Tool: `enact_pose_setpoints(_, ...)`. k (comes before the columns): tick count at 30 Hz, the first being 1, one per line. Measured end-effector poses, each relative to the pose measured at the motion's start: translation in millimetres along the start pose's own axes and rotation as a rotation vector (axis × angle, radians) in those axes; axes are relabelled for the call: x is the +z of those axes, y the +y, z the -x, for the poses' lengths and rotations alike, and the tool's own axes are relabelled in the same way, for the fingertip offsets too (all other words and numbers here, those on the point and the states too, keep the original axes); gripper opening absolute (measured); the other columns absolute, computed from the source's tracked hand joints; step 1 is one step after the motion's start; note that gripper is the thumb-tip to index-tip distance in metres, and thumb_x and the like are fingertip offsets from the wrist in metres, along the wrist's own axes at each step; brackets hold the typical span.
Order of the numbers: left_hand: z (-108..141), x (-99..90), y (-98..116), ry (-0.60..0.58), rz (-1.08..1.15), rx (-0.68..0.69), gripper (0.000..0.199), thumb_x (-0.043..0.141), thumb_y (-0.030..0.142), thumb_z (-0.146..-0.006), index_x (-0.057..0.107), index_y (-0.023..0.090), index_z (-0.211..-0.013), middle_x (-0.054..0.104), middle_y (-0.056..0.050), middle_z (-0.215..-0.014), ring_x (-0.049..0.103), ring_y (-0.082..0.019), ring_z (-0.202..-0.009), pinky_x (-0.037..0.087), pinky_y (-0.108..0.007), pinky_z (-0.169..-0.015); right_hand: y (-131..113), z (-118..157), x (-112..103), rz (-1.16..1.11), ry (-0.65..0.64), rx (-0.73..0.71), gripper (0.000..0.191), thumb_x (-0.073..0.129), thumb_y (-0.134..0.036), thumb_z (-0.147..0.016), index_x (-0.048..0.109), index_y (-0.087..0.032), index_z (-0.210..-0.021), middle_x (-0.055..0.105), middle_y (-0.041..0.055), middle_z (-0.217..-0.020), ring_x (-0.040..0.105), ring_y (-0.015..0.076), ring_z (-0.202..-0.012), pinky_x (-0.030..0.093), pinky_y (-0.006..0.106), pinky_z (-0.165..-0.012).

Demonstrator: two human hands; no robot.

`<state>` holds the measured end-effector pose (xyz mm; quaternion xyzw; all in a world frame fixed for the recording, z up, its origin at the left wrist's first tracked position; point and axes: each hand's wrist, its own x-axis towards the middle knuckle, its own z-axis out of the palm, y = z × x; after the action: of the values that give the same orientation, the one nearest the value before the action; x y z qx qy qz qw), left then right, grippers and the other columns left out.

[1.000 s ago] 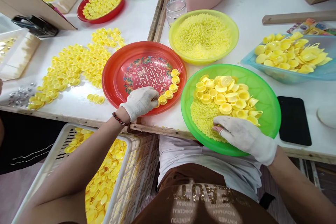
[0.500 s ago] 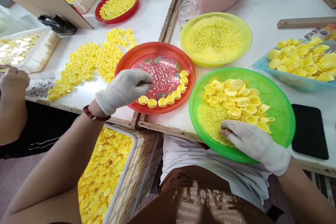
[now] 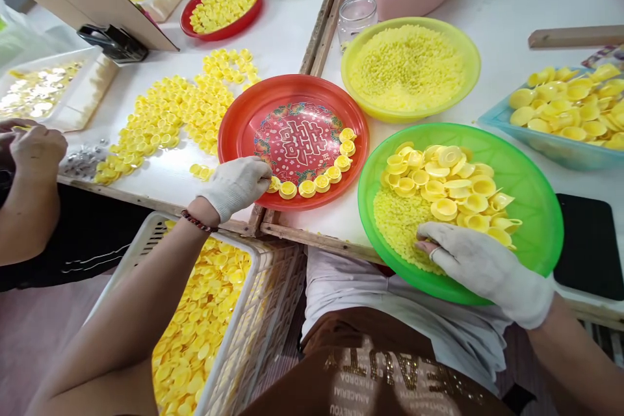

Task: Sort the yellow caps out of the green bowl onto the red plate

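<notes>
Down comes the left hand (image 3: pixel 238 185) to the red tray (image 3: pixel 234 123), where yellow cups (image 3: pixel 322 183) curve in a row, faces up; right hand (image 3: pixel 480 266) curls over beads (image 3: pixel 400 221); fingers half hidden, both grips unclear.

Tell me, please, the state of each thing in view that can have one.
Left hand, gloved, fingers curled
Right hand, gloved, fingers together
Red plate, partly lined with yellow pieces
Green plate, partly covered
Yellow bowl, filled with granules
Blue tray, heaped
White crate, loaded
Clear jar, upright
Dark phone, lying flat
</notes>
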<state>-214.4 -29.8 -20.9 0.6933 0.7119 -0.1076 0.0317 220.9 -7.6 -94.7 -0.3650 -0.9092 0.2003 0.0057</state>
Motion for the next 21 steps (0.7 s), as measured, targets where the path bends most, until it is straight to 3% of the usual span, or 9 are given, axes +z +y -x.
enact_pose_setpoints(5, 3, -9.9, -3, 0.019, 0.091, -0.007, 0.026, 0.052, 0.033, -0.087, 0.068, 0.019, -0.072, 0.069, -0.007, -0.08, 0.061, -0.018, -0.068, 0.038, -0.029, -0.057, -1, -1, -3, -0.007, -0.044, 0.01, 0.028, 0.042, -0.031, -0.103, 0.069, -0.022, -0.103, 0.075, 0.0065, -0.099, 0.071, 0.0228, -0.083, 0.051, 0.037, -0.076)
enact_pose_setpoints(7, 8, -24.1, 9, 0.078, 0.266, 0.028, 0.026, 0.054, 0.035, -0.089, 0.067, 0.018, -0.075, 0.068, -0.005, -0.077, 0.06, -0.017, -0.068, 0.042, -0.028, -0.06, -3, -2, -5, -0.008, -0.052, 0.024, 0.027, 0.043, -0.03, -0.103, 0.068, -0.023, -0.102, 0.075, 0.0058, -0.098, 0.071, 0.023, -0.083, 0.051, 0.037, -0.077)
enact_pose_setpoints(10, 14, -49.1, 37, 0.175, 0.601, 0.158, 0.027, 0.055, 0.038, -0.092, 0.07, 0.017, -0.098, 0.072, -0.006, -0.088, 0.064, -0.017, -0.077, 0.05, -0.027, -0.068, -5, -3, -8, -0.02, -0.056, 0.051, 0.026, 0.044, -0.032, -0.103, 0.068, -0.023, -0.103, 0.075, 0.005, -0.098, 0.071, 0.0227, -0.085, 0.05, 0.036, -0.076)
enact_pose_setpoints(12, 15, -59.2, 50, 0.161, 0.682, 0.275, 0.03, 0.056, 0.041, -0.093, 0.07, 0.018, -0.106, 0.073, -0.007, -0.097, 0.066, -0.018, -0.083, 0.053, -0.028, -0.074, -7, -3, -10, -0.035, -0.062, 0.071, 0.027, 0.043, -0.033, -0.104, 0.068, -0.022, -0.105, 0.076, 0.0056, -0.099, 0.072, 0.0225, -0.086, 0.05, 0.035, -0.075)
enact_pose_setpoints(15, 14, -55.9, 42, 0.068, 0.428, 0.33, 0.029, 0.063, 0.046, -0.088, 0.071, 0.019, -0.096, 0.072, -0.008, -0.099, 0.067, -0.021, -0.087, 0.053, -0.032, -0.08, -10, -5, -13, -0.061, -0.077, 0.08, 0.026, 0.044, -0.031, -0.104, 0.068, -0.021, -0.105, 0.076, 0.0056, -0.098, 0.071, 0.0218, -0.087, 0.048, 0.034, -0.075)
enact_pose_setpoints(18, 20, -37.9, 7, -0.004, 0.029, 0.184, 0.036, 0.064, 0.044, -0.087, 0.071, 0.016, -0.108, 0.07, -0.014, -0.112, 0.068, -0.03, -0.094, 0.052, -0.041, -0.086, -13, -8, -16, -0.079, -0.105, 0.088, 0.025, 0.044, -0.03, -0.105, 0.067, -0.02, -0.101, 0.075, 0.005, -0.099, 0.071, 0.0212, -0.088, 0.047, 0.033, -0.077)
enact_pose_setpoints(21, 36, -18.8, -30, -0.057, -0.163, 0.102, 0.045, 0.063, 0.042, -0.088, 0.066, 0.014, -0.122, 0.066, -0.02, -0.127, 0.066, -0.036, -0.109, 0.049, -0.047, -0.097, -17, -10, -22, -0.088, -0.135, 0.115, 0.024, 0.046, -0.029, -0.105, 0.067, -0.019, -0.101, 0.074, 0.0048, -0.099, 0.07, 0.021, -0.09, 0.046, 0.032, -0.077)
